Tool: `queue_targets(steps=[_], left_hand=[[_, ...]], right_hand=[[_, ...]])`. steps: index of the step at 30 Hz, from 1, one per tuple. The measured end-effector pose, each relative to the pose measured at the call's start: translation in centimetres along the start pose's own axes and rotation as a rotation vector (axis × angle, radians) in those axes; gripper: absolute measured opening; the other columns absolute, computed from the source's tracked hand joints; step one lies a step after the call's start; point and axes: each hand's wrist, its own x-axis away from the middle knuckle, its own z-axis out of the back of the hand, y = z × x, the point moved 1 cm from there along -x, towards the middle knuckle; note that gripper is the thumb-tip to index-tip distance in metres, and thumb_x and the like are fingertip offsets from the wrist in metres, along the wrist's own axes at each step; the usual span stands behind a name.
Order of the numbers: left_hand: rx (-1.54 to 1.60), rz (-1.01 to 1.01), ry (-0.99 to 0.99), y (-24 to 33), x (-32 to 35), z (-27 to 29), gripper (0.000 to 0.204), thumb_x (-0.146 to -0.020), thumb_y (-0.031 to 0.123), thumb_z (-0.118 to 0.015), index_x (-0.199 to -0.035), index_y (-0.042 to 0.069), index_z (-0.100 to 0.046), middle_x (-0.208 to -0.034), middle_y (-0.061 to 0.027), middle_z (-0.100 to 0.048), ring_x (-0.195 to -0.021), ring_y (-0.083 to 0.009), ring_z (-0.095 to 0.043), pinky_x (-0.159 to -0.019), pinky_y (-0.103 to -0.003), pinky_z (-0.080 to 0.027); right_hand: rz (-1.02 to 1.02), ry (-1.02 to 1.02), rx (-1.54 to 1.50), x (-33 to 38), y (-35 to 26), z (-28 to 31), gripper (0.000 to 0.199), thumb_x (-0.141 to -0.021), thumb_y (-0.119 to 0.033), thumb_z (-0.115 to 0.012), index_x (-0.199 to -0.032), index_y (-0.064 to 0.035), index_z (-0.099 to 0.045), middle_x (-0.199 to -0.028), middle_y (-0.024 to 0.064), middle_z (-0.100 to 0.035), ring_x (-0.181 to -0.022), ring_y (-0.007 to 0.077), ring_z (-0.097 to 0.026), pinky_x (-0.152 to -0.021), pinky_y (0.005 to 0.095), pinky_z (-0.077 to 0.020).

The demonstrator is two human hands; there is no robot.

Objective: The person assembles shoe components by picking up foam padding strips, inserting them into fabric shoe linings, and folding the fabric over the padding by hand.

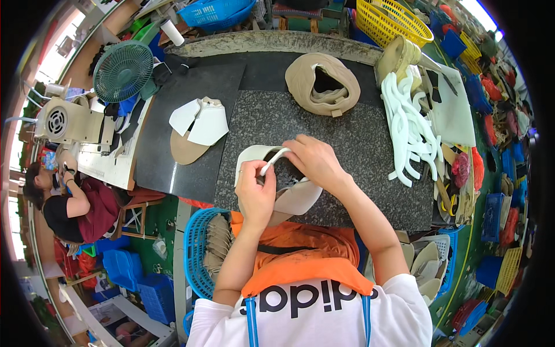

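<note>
- Left hand (256,194), centre of frame: grip closed, thumb and forefinger pinching one end of a thin white strip (274,159).
- Right hand (315,162), just right of centre: fingers closed on the other end of the white strip, pressing it onto the rim of a beige shoe upper (295,196).
- Beige shoe upper lies on the speckled dark worktop (358,144), at centre, under both hands; its near part overhangs the worktop edge above the orange apron (300,260).
- Upper centre: a second beige upper (322,84), lying apart from the hands.
- Right of frame: heap of white strips (407,130) on the worktop, near the right hand but not touching.
- Left of centre: white cut pieces on a tan sole-shaped piece (196,130).
- Upper left: green fan (123,71).
- Lower left: blue basket (199,254) holding tan pieces, beside the left forearm.
- Far left: another person (69,202), seated.
</note>
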Motion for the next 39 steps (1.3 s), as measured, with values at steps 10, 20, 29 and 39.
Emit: queue_targets(steps=[10, 20, 29, 39], left_hand=[[-0.146, -0.198, 0.033, -0.1, -0.6, 0.2, 0.009, -0.079, 0.001, -0.065, -0.088, 0.002, -0.061, -0.083, -0.0124, -0.063, -0.074, -0.0261, -0.063, -0.066, -0.032, -0.049], [-0.231, -0.241, 0.022, -0.5, -0.9, 0.5, 0.008, -0.080, 0.001, -0.063, -0.088, 0.003, -0.061, -0.087, -0.0109, -0.060, -0.075, -0.0288, -0.062, -0.064, -0.035, -0.049], [-0.179, -0.154, -0.005, -1.2, -1.6, 0.4, 0.015, -0.081, -0.001, -0.061, -0.095, 0.002, -0.058, -0.087, -0.0121, -0.060, -0.078, -0.0271, -0.062, -0.067, -0.035, -0.049], [-0.535, -0.317, -0.115, -1.5, -4.9, 1.4, 0.007, -0.087, 0.010, -0.053, -0.088, 0.004, -0.056, -0.085, -0.0146, -0.058, -0.071, -0.0337, -0.062, -0.060, -0.044, -0.050]], right_hand=[[0.118, 0.042, 0.016, -1.6, 0.4, -1.2, 0.005, -0.076, -0.005, -0.057, -0.080, -0.0054, -0.061, -0.082, 0.0096, -0.055, -0.083, 0.0289, -0.057, -0.069, 0.0402, -0.0484], [0.158, -0.045, 0.075, -3.0, -0.5, -1.7, 0.017, -0.077, -0.009, -0.063, -0.093, -0.0094, -0.066, -0.086, 0.0065, -0.056, -0.085, 0.0254, -0.057, -0.072, 0.0378, -0.0479], [0.246, 0.074, 0.086, -3.4, -0.4, -2.4, 0.006, -0.075, -0.016, -0.064, -0.074, -0.0116, -0.068, -0.075, 0.0061, -0.057, -0.075, 0.0248, -0.058, -0.066, 0.0375, -0.0480], [0.129, 0.074, 0.130, -2.9, -1.4, -2.0, 0.010, -0.076, -0.018, -0.064, -0.082, -0.0104, -0.067, -0.079, 0.0063, -0.057, -0.080, 0.0259, -0.058, -0.070, 0.0392, -0.0464]])
